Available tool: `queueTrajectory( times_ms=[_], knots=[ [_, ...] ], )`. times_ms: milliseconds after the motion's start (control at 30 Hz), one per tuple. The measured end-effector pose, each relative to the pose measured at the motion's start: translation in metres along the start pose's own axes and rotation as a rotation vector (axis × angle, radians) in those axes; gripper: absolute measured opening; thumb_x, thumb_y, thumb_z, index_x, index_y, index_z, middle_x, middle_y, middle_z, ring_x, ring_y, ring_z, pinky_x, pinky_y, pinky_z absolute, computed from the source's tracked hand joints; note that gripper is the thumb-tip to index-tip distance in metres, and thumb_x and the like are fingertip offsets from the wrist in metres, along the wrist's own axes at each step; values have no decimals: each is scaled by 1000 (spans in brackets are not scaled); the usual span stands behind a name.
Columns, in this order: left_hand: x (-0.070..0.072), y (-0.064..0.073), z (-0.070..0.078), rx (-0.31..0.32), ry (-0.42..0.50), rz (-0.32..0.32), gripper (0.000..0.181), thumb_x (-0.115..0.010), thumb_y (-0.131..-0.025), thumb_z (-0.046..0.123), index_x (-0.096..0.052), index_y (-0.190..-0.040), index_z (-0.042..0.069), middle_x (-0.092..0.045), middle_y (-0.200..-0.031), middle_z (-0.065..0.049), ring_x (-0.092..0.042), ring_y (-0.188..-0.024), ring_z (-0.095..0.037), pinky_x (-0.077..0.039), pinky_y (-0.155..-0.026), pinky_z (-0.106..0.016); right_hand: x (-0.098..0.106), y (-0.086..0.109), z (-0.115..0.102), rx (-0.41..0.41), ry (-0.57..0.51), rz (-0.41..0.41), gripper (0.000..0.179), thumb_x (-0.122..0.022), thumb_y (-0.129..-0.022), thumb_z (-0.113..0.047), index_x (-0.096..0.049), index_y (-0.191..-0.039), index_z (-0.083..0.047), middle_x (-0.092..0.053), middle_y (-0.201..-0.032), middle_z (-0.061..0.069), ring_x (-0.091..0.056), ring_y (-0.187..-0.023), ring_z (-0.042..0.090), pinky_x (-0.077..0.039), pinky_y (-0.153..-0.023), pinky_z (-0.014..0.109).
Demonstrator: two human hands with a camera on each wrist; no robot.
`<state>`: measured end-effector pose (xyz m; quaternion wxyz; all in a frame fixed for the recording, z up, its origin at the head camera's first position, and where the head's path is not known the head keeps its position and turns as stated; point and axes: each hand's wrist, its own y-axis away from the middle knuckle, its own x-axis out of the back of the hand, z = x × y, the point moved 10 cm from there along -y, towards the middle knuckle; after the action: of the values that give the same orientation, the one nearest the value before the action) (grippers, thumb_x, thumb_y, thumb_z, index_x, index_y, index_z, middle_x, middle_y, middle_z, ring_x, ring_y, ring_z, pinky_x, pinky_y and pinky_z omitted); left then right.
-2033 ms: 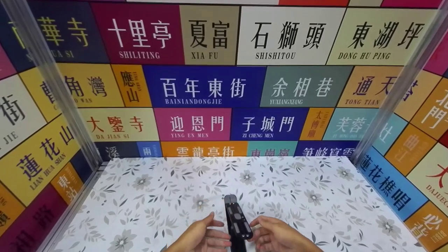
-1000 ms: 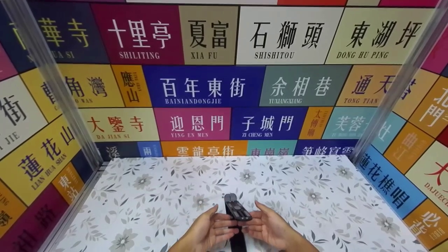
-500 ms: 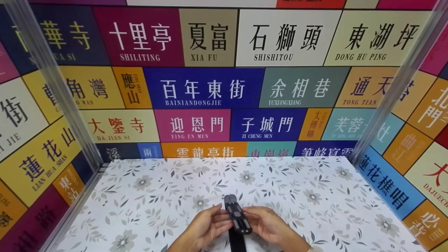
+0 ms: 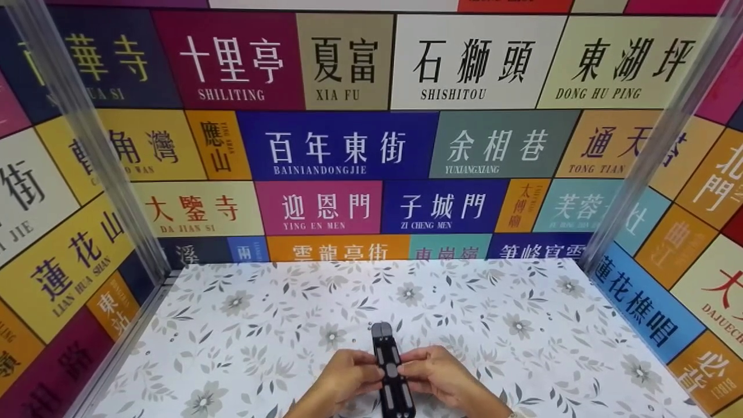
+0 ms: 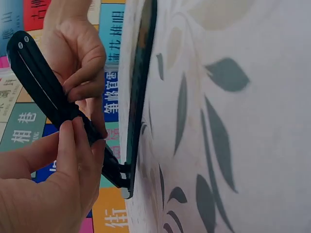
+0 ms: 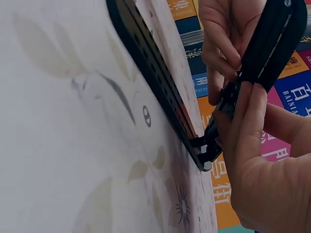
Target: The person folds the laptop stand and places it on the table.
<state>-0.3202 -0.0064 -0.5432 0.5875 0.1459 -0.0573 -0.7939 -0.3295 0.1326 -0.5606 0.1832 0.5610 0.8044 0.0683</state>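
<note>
A black folding stand [image 4: 390, 370] with grey pads, probably a laptop stand, sits near the front middle of the table. Its lower bar [image 5: 140, 92] lies along the tabletop, and the hinged upper bar [image 5: 36, 75] slants up from the far end. From the left side my left hand [image 4: 345, 377] pinches the upper bar around its middle. Opposite it, my right hand [image 4: 438, 371] pinches the same bar, its fingertips by the grey oval pad. Both wrist views show a clear gap between the two bars. The lower bar is mostly hidden in the head view.
The table [image 4: 278, 302] wears a white cover with grey flowers and leaves. Coloured panels with Chinese lettering form the back wall [image 4: 339, 145] and both sides. Clear strips [image 4: 644, 145] run up the back corners.
Both hands have gone from loosely spread fingers beside the upper bar to pinching it. That bar's tilt has shifted, and its near end now points straighter toward me.
</note>
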Motion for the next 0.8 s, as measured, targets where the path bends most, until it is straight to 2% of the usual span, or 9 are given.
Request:
queueTrajectory(
  times_ms=[100, 267, 467, 800],
  knots=[
    [0, 1, 0, -21, -114, 14, 30, -62, -75, -8, -59, -103, -15, -68, -90, -18, -69, -82, -25, -57, -72, -34, 3, 1, 2, -2, 102, 37, 42, -72, -76, -7, -59, -112, 9, -71, -89, 10, -69, -77, 19, -57, -66, 29],
    [-2, 3, 2, -101, -254, 24, 30, -62, -69, -12, -59, -98, -16, -69, -83, -21, -69, -75, -25, -57, -64, -34, 3, 2, 5, 9, 252, 64, 40, -72, -72, -6, -62, -110, 4, -70, -87, 9, -67, -73, 17, -57, -60, 31],
    [-5, 5, 1, -121, -330, 33, 32, -61, -63, -12, -61, -95, -13, -69, -78, -19, -68, -69, -22, -57, -60, -31, 2, 5, 4, 41, 385, 80, 35, -72, -72, -4, -64, -105, 4, -70, -79, 12, -66, -62, 18, -56, -57, 35],
    [-4, 6, 4, -135, -461, 42, 28, -63, -59, -5, -66, -87, -8, -68, -70, -12, -63, -63, -17, -56, -60, -31, 3, 6, 1, 66, 491, 149, 35, -76, -68, -2, -69, -102, 0, -64, -66, 7, -64, -53, 17, -56, -51, 35]
  ],
)
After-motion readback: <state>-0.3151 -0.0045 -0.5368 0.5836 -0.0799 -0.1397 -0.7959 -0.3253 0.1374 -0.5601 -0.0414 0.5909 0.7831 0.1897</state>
